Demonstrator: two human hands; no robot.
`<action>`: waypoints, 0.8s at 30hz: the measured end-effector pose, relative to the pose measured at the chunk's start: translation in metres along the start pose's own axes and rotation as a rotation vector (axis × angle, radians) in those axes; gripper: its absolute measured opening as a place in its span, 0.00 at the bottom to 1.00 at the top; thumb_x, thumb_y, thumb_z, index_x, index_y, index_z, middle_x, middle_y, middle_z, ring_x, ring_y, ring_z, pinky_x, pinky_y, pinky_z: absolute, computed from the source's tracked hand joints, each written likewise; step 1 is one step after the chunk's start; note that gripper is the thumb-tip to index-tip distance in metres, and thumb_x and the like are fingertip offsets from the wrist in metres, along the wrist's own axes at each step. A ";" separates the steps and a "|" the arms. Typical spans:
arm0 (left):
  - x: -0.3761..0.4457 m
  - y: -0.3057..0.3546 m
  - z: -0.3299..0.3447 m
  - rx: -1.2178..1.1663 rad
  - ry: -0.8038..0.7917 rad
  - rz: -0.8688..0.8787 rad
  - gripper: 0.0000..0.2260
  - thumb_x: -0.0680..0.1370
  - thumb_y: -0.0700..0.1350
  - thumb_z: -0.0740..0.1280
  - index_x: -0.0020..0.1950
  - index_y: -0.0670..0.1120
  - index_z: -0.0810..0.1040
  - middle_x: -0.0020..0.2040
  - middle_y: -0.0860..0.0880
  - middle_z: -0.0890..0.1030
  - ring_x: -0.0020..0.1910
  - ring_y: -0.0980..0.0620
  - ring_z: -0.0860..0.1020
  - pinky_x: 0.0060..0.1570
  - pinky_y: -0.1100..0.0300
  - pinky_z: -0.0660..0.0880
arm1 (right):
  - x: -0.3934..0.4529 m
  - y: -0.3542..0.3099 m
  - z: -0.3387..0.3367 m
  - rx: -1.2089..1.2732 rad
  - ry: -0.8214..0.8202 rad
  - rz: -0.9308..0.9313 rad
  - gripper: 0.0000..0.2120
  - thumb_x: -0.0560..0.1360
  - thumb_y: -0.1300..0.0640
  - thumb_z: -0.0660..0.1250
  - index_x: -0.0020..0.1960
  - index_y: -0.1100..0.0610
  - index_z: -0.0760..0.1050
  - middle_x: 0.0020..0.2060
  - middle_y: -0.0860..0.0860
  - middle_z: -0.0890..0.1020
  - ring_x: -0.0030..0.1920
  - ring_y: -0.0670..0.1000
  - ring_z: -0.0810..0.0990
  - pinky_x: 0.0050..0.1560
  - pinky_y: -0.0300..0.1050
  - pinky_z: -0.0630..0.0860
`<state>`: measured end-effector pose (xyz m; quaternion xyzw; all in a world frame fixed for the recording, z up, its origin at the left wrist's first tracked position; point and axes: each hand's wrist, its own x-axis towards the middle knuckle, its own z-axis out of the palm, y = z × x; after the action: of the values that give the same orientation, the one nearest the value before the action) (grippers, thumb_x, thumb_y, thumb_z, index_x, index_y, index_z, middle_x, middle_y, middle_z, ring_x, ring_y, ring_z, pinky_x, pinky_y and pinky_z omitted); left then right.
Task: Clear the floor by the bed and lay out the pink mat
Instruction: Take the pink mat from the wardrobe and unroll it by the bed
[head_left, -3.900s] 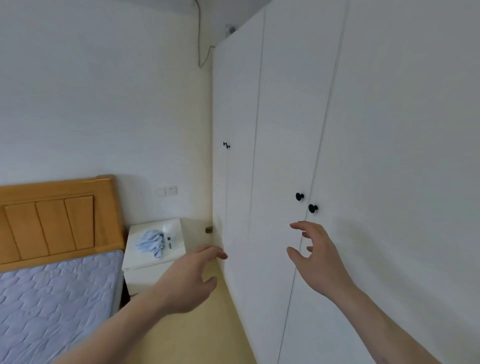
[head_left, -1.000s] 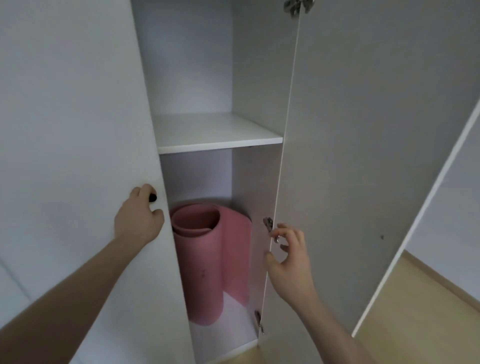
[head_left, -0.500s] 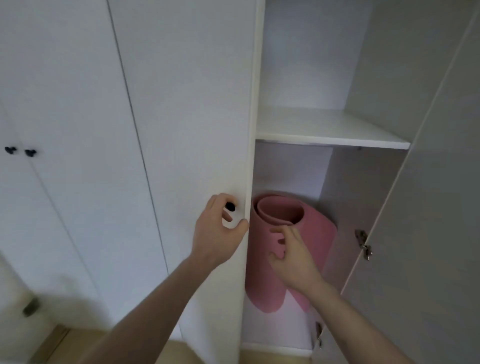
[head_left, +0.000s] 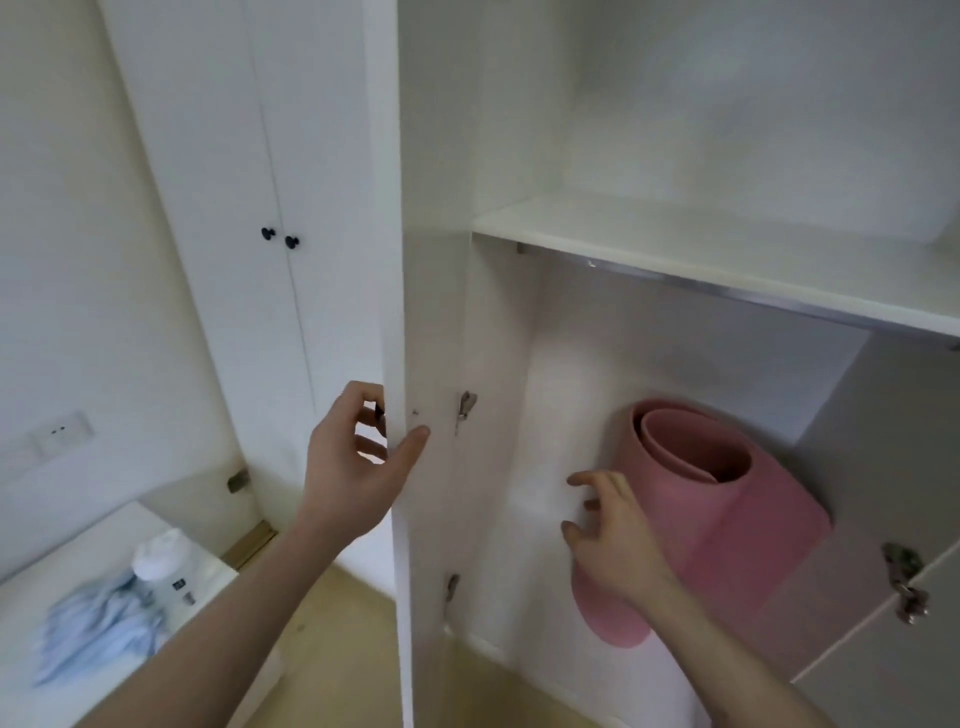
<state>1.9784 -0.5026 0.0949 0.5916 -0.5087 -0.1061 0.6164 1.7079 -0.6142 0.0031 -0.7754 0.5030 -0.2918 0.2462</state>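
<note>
**A:** What's different from half a second ago?

**B:** The wardrobe (head_left: 675, 130) stands wider open to view. The left door (head_left: 395, 260) has swung out further, so the whole lower compartment shows under the shelf (head_left: 727, 249). The pink mat (head_left: 727, 519) is where it was: rolled, standing upright on the wardrobe floor, leaning toward the right back corner.

**A:** And the hands?

**B:** The left hand (head_left: 353, 467) keeps its grip on the left door's edge, fingers curled round the black knob on the front, thumb on the inner face. The right hand (head_left: 613, 535) has slid off the roll's top rim to its left flank; fingers are spread, touching or just short of the mat, not yet closed round it.

**A:** So for the task?

**B:** I'd judge the mat is reachable and about to be grasped. Nothing is laid out yet.

**A:** Room to pull it out?

**B:** The shelf edge hangs above the roll, so tilting it forward looks safer than lifting. The hinge (head_left: 465, 408) on the left door and the one (head_left: 906, 582) on the right door flank the opening. To the left, the nightstand (head_left: 78, 686) with blue cloth (head_left: 93, 623) and a white bottle (head_left: 163, 566) narrows the floor.
</note>
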 end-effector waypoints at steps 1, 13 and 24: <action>0.001 -0.003 -0.009 0.005 0.027 0.000 0.13 0.75 0.40 0.75 0.51 0.52 0.74 0.48 0.53 0.82 0.46 0.50 0.80 0.38 0.57 0.80 | 0.001 -0.001 0.003 -0.005 -0.022 -0.001 0.22 0.74 0.59 0.72 0.64 0.45 0.72 0.61 0.38 0.68 0.56 0.43 0.77 0.53 0.40 0.77; -0.012 -0.040 -0.043 0.488 0.152 -0.266 0.52 0.72 0.47 0.75 0.81 0.45 0.39 0.82 0.50 0.50 0.80 0.49 0.54 0.77 0.48 0.59 | 0.010 -0.001 0.025 0.018 -0.123 -0.064 0.22 0.74 0.59 0.73 0.64 0.43 0.73 0.62 0.38 0.69 0.54 0.39 0.78 0.52 0.39 0.77; -0.032 -0.017 0.072 0.504 -0.284 0.209 0.30 0.74 0.45 0.73 0.74 0.52 0.66 0.81 0.57 0.53 0.79 0.52 0.57 0.74 0.50 0.64 | 0.014 0.064 -0.029 0.023 -0.078 0.037 0.23 0.73 0.59 0.73 0.62 0.40 0.70 0.58 0.37 0.69 0.52 0.39 0.76 0.54 0.43 0.77</action>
<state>1.9178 -0.5286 0.0490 0.6498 -0.6580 0.0059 0.3804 1.6512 -0.6538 -0.0167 -0.7739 0.5039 -0.2625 0.2797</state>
